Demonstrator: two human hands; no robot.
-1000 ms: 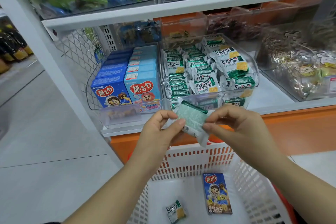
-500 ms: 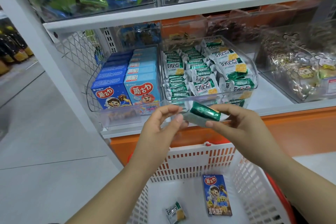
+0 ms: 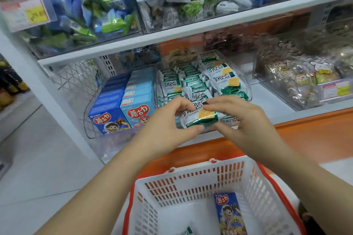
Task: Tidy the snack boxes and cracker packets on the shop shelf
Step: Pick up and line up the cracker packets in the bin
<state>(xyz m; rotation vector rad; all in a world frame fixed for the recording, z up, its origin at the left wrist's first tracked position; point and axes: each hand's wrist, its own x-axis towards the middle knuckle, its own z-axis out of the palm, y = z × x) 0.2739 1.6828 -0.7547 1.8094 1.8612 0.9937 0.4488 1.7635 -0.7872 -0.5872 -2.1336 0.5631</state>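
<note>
Both hands grasp one cracker packet: the left hand pinches its left end, thumb on the near edge and fingers curled over the far edge, and the right hand pinches its right end the same way. The packet lies with its long axis left to right, the right end a little higher, printed face up toward the camera and green edge toward the person. It is held at the front of a see-through bin full of like packets, low on the white shelf.

Left of the bin, touching it, blue snack boxes stand in two rows running front to back, with a wire divider on their left. An upper shelf board overhangs the bin, so the way in is from the front. Below the shelf runs an orange base.

Under the hands sits a white basket, open at the top, with one snack box lying flat and a small packet at the bottom edge. Pale floor lies to the left
</note>
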